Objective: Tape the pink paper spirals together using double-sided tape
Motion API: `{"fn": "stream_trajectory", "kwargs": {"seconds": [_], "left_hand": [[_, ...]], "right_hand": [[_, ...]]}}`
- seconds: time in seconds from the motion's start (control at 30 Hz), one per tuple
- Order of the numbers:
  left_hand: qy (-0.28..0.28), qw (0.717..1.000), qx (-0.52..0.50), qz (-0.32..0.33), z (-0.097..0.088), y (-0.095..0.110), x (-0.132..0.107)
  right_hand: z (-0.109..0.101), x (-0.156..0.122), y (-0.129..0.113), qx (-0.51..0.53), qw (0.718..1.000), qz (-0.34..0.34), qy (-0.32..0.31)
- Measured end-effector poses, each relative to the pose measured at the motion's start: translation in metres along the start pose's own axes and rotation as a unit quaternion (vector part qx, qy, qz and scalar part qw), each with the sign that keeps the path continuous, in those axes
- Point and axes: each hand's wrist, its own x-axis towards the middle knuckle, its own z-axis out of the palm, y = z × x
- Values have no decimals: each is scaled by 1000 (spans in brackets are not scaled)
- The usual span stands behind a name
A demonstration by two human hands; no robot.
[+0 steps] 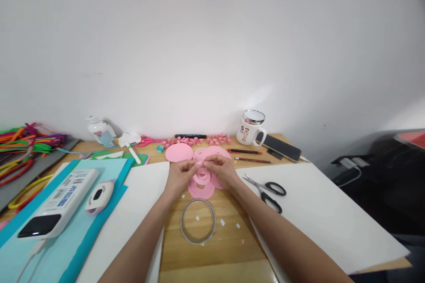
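Both my hands meet over the middle of the wooden table. My left hand and my right hand pinch the same pink paper spiral strip, which hangs in loops below my fingers. Behind them lie pink paper circles and a row of small pink rolled paper pieces. A clear tape ring lies flat on the wood just in front of my hands, with tiny white scraps around it.
Black-handled scissors rest on a white sheet at right. A mug, phone, pencils and marker sit at the back. Blue sheets at left carry a white power bank and a small pink-white device. Pipe cleaners lie far left.
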Motion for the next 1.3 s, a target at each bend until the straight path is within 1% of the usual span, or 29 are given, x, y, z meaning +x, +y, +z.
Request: {"fn": "stream_trajectory", "kwargs": {"seconds": [0.1, 0.17, 0.27, 0.4, 0.53, 0.63, 0.7, 0.83, 1.0, 1.13, 1.3], "left_hand": [[11, 1000, 7, 4, 0, -1, 1], [18, 1000, 13, 9, -1, -3, 2], [17, 1000, 16, 19, -1, -4, 2], [23, 999, 23, 16, -1, -4, 2], [3, 1000, 18, 5, 0, -2, 0], [-4, 1000, 5, 3, 2, 0, 0], [3, 1000, 4, 4, 2, 1, 0], [18, 1000, 6, 4, 1, 0, 1], [21, 1000, -1, -6, 1, -5, 1], [21, 1000, -4, -6, 1, -4, 1], [8, 1000, 3, 8, 0, -2, 2]], "right_hand": [[1, 0, -2, -11, 1000, -5, 6], [2, -1, -4, -15, 1000, -2, -3], [3, -1, -5, -7, 1000, 5, -18], [2, -1, -3, 6, 1000, 6, -13], [1, -2, 0, 0, 1000, -5, -26], [1, -2, -2, -14, 1000, -10, -17], [3, -2, -4, -19, 1000, -6, -18], [3, -2, -5, -6, 999, 1, -40], [0, -1, 0, -9, 1000, -3, -17], [0, -1, -1, -29, 1000, -5, -1], [3, -2, -5, -42, 999, -8, -22]]}}
